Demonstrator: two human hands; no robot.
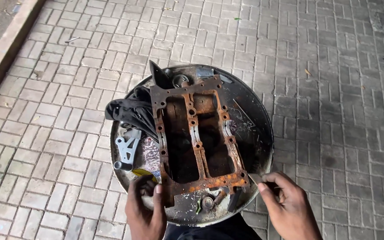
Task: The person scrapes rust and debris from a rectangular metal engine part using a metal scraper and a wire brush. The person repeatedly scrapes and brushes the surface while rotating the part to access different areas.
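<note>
A rusty rectangular metal frame (196,133) with bolt holes lies on a round dark metal drum top (256,129). My left hand (145,211) rests at the frame's near left corner, fingers curled, thumb against the rusted edge. My right hand (287,204) is at the drum's near right rim, pinching a small thin metal piece (255,178) beside the frame's near right corner. A black cloth (132,111) is bunched at the left of the frame. A silver metal bracket (127,151) lies beside it.
Grey brick paving surrounds the drum on all sides. A concrete curb (5,49) runs along the far left. A small bolt and round fitting (207,202) sit on the drum below the frame. A ring part (179,81) lies at the far edge.
</note>
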